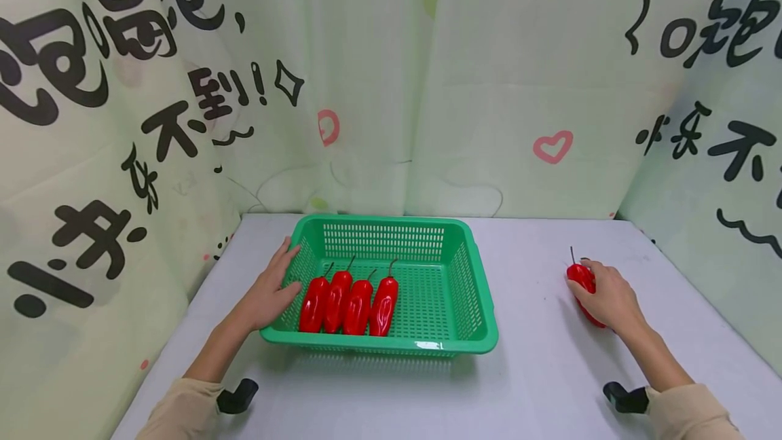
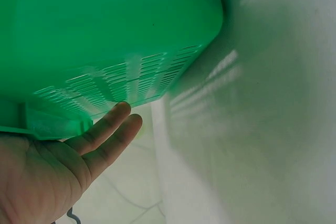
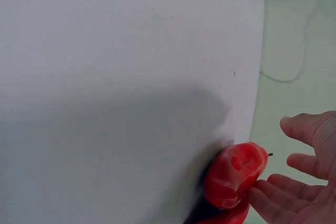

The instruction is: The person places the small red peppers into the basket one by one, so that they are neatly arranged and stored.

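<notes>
A green plastic basket (image 1: 452, 345) holds several glossy red chili peppers (image 1: 358, 307), side by side in its left half, stems toward the back. My left hand (image 1: 275, 290) rests on the basket's left rim, thumb over the inside. In the left wrist view, two straight fingers (image 2: 107, 145) extend along the basket's outer side. Far to the right, my right hand (image 1: 607, 294) is over a red chili pepper (image 1: 580, 276) on the table. Its fingers (image 3: 278, 195) are loosely extended, one fingertip right at the pepper's side; more red shows just below in the right wrist view.
The table (image 1: 537, 386) has a white cover. Behind it and along both sides hangs a pale green curtain (image 1: 476, 87) with black lettering and pink hearts. The table's right edge runs close beside my right arm.
</notes>
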A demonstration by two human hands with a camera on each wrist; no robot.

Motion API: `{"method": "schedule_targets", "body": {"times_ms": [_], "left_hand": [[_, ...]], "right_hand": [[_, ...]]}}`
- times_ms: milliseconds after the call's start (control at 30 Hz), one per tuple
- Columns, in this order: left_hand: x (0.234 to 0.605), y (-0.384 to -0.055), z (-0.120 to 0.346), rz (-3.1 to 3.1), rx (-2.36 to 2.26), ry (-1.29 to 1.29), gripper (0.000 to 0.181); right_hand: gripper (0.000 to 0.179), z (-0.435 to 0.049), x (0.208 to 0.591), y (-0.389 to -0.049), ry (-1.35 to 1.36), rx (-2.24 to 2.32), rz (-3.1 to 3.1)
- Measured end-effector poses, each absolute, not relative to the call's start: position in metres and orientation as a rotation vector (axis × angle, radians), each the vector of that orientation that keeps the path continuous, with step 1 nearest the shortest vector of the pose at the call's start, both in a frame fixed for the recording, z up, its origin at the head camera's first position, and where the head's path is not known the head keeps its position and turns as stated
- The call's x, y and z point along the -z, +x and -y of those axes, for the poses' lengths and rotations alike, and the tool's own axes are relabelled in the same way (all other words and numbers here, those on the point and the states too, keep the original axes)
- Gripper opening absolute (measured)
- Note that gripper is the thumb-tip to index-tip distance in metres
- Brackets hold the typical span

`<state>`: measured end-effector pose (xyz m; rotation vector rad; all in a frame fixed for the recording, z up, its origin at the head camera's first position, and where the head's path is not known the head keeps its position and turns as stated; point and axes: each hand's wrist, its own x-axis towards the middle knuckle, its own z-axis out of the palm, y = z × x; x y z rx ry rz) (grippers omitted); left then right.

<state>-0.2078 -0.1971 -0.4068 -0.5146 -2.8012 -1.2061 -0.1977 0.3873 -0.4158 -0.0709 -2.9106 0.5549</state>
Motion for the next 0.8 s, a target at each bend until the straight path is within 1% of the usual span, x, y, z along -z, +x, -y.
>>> {"method": "schedule_targets", "body": {"times_ms": [600, 800], "left_hand": [[0.4063, -0.2087, 0.1964, 2.799, 1.194, -0.517, 0.070], [0.4068, -0.2084, 0.1968, 2.794, 1.199, -0.524, 0.070]], "right_hand": [[0.061, -0.3855, 0.4171, -0.2010, -0.114, -0.607, 2.988], [0.071, -0.3826, 0.4154, -0.2018, -0.124, -0.691, 3.047]]}}
